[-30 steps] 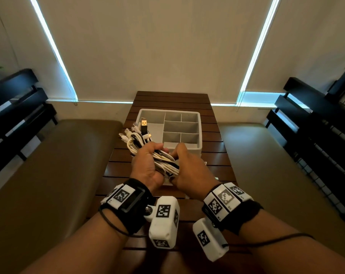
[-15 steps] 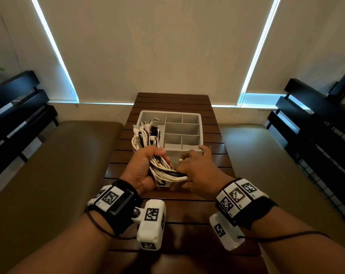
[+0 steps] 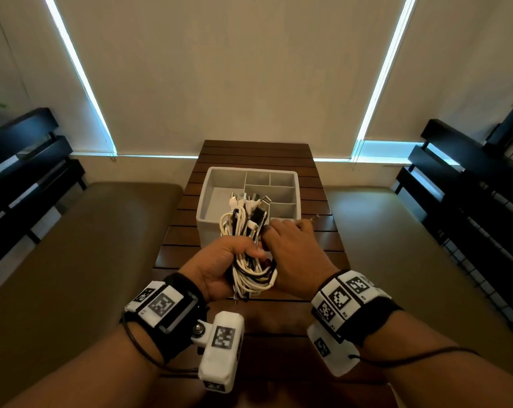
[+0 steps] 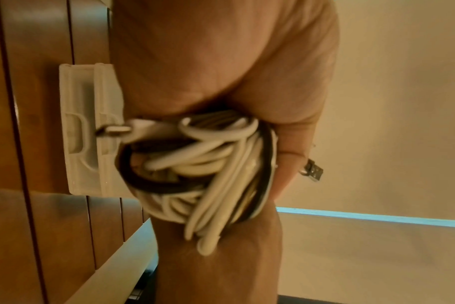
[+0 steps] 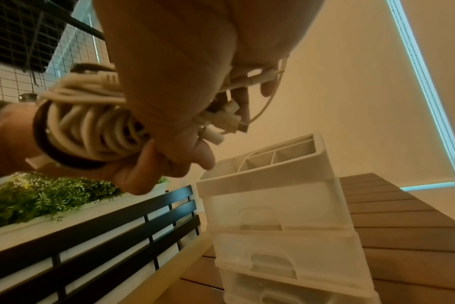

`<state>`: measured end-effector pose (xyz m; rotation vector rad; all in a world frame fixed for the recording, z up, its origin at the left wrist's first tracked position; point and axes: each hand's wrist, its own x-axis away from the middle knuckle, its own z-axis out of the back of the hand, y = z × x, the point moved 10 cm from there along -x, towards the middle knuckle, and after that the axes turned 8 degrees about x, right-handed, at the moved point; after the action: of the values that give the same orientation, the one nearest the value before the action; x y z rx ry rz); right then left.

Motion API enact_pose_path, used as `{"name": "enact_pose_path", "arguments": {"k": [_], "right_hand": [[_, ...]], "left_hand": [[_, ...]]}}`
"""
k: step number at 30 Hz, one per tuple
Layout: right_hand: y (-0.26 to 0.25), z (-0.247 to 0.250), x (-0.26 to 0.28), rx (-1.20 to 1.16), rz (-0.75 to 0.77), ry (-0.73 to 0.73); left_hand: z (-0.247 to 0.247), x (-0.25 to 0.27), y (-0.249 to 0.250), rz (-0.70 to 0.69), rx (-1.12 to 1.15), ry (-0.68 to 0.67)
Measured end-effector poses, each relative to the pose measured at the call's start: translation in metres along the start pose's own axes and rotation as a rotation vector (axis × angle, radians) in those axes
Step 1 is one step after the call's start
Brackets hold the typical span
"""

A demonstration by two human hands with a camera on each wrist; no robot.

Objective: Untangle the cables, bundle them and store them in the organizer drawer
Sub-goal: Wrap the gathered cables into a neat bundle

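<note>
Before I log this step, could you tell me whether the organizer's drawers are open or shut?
Shut. In the right wrist view the drawers sit flush with the organizer front; none is pulled out.

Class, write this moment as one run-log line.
left hand: grips cable bundle | right hand: on bundle's plug end | organizer: drawers closed | stage: bundled, unstored
</note>
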<state>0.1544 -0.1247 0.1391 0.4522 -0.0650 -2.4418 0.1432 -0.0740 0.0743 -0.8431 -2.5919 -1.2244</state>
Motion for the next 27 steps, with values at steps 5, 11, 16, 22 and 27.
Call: {"name": "enact_pose_path", "arguments": {"k": [5, 11, 16, 22, 27], "right_hand": [[0.023, 0.012, 0.006, 0.023, -0.251, 0.137], [0.033, 0.006, 0.009, -0.336, -0.397, 0.107], [0.025, 0.000, 0.008, -0.477, -0.323, 0.079], [0.008, 0.003, 0.009, -0.571, -0.195, 0.050], [0.002, -0.005, 0.013, -0.620, -0.192, -0.101]], "left_hand": [[0.000, 0.000, -0.002, 0.013, -0.051, 0.015], [0.002, 0.000, -0.006, -0.025, -0.035, 0.030], [0.011, -0.003, -0.008, -0.050, 0.000, 0.065], [0.016, -0.001, -0.007, -0.062, 0.008, 0.089], [0.026, 0.001, -0.003, -0.115, -0.024, 0.208]]}}
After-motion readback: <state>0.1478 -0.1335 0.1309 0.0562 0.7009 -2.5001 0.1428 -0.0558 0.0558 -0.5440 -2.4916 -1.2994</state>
